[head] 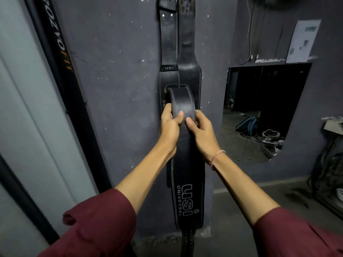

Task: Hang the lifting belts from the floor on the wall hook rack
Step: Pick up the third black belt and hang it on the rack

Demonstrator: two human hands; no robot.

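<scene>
While both hands pinch it, the left hand (169, 125) and right hand (201, 131) hold the black belt (185, 164) against the far wall, over two hung belts (180, 52). Judged stiff, fairly heavy leather; grip its stitched edges.

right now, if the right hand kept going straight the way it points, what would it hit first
The right hand points up and toward the wall, gripping the belt. Straight on it would likely meet the hanging belts just behind the held belt's folded top, then the wall. Depth is hard to judge.
</scene>
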